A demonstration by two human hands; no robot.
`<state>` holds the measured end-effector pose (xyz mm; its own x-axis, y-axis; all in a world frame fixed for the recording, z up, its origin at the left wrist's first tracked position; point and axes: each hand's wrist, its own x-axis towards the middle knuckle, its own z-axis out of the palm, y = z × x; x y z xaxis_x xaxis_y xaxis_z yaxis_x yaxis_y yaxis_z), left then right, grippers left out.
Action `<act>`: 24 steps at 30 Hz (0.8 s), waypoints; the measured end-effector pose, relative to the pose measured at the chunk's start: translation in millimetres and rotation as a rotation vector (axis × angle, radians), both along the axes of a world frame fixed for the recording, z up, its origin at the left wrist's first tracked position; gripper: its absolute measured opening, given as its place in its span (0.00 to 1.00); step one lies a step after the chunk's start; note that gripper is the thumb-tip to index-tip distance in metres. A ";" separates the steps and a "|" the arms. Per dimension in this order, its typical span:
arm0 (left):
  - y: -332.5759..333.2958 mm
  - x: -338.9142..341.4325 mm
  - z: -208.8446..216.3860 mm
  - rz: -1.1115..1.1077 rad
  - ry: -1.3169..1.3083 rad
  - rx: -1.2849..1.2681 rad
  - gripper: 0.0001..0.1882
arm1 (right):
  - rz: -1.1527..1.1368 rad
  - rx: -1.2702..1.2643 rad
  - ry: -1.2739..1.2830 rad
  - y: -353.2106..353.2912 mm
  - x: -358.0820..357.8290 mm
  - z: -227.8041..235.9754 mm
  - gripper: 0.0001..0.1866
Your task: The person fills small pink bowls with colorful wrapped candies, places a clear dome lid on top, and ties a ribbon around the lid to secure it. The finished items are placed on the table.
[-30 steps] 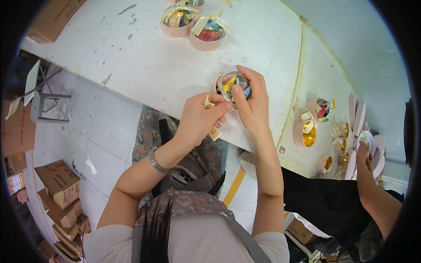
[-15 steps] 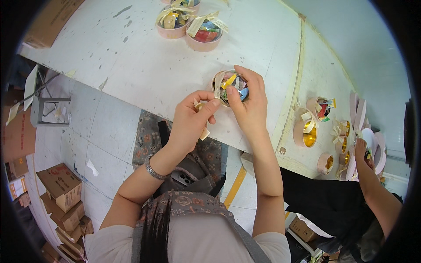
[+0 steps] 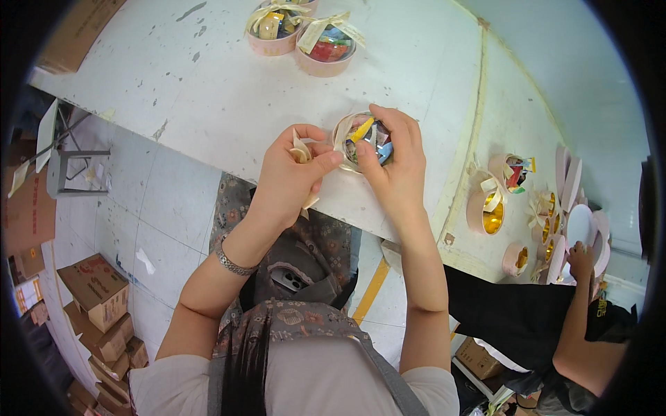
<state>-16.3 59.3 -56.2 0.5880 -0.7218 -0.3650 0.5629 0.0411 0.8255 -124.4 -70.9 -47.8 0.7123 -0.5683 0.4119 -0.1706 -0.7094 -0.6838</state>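
Near the table's front edge sits a round pale pink gift box (image 3: 352, 114), with colourful wrapped packets showing through its clear top. My right hand (image 3: 399, 163) grips it, fingers curled around the far right side and thumb on the top. A cream ribbon (image 3: 340, 135) runs over the box's left part. Just left of it, my left hand (image 3: 284, 180) is closed, pinching the ribbon between thumb and fingers, with loose cream lengths (image 3: 300, 150) bunched in the palm. Exactly where the thumb and finger grip is partly hidden.
Beyond the box stand ribboned round boxes (image 3: 326, 66). To the right are several gold-lined boxes (image 3: 485, 213) and pale round lids (image 3: 581, 225), where a co-worker's hand (image 3: 581, 260) reaches in. Cardboard cartons (image 3: 97, 291) and a grey stool (image 3: 80, 170) stand on the floor at left.
My left hand has moved left and slightly up with the ribbon, away from the box. My right hand holds its place. The co-worker's hand has shifted among the lids.
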 end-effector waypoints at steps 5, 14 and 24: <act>-1.9 11.8 -2.0 0.052 0.384 -0.234 0.19 | -0.014 -0.080 0.061 2.4 -1.3 1.6 0.24; -15.9 43.2 27.3 -0.265 -0.336 0.086 0.22 | 0.064 -0.040 0.165 4.4 0.0 10.9 0.32; -37.2 45.3 44.1 -0.427 -1.176 0.210 0.30 | 0.236 0.126 0.401 -35.2 14.8 24.1 0.46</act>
